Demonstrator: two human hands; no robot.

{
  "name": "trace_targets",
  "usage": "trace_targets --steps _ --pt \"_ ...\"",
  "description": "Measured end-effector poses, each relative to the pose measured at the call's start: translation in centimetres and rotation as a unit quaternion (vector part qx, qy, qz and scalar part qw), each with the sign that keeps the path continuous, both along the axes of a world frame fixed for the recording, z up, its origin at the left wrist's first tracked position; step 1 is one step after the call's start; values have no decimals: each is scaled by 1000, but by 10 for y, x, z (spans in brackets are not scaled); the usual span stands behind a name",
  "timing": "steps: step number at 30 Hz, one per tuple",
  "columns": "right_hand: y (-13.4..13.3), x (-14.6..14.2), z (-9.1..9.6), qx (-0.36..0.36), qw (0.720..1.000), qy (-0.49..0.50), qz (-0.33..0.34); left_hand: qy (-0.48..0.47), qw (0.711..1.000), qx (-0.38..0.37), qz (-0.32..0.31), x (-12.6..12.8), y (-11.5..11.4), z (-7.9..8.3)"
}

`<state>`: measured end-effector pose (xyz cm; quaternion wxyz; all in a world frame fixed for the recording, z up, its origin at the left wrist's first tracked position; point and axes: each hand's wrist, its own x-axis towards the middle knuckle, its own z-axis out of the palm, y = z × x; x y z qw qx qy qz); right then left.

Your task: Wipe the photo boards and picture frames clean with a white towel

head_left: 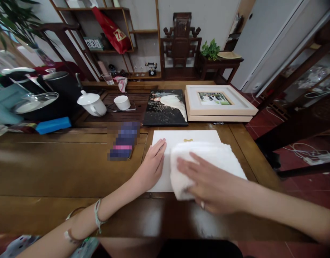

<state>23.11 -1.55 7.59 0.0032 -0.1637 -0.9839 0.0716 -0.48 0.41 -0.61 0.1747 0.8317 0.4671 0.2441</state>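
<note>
A white flat panel (165,179) with a small gold-coloured hanger near its far edge lies on the wooden table. My left hand (153,166) rests along the panel's left edge, its fingers stretched out and holding nothing. On the right part of the panel is a folded white towel (221,157), which covers much of it and hangs past its right side. My right hand (208,179), slightly blurred, lies over the towel and holds it against the panel. The towel's underside is hidden.
Beyond the panel lie a dark photo print (165,107) and stacked pale wooden frames (221,104). A phone-like item (124,141), pixelated, lies to the left. A lidded white cup (92,103), small white bowl (122,103) and blue block (53,125) stand farther left.
</note>
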Motion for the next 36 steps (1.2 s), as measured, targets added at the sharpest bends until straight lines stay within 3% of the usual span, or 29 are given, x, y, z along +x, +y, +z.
trace_targets --steps 3,5,11,14,17,21,24,27,32,36 --pt "-26 1 4 -15 999 7 52 -2 1000 -4 4 0 0 0" --pt "-23 2 5 -34 999 14 41 -6 1000 -3 4 0 0 0" --pt "46 -7 1 3 995 41 -90 -15 1000 4 -4 0 0 0" --pt "56 -22 -3 59 993 11 -106 -17 1000 -1 -6 -2 0 0" --pt "25 -37 -6 103 992 -31 -71 -18 1000 -7 -19 -5 1 -1" --pt "-36 -44 -8 100 995 4 1 -21 999 -16 -19 -5 1 -1" --pt "-50 -40 -5 64 997 34 31 -22 1000 -20 -8 -4 1 -1" --pt "-23 -32 0 7 999 47 -21 -24 999 -18 -12 -4 1 0" --pt "58 -12 10 -112 979 88 -148 -22 1000 -17 -2 -1 0 1" --pt "108 -9 12 -269 926 195 -178 -18 1000 -17 10 2 1 2"
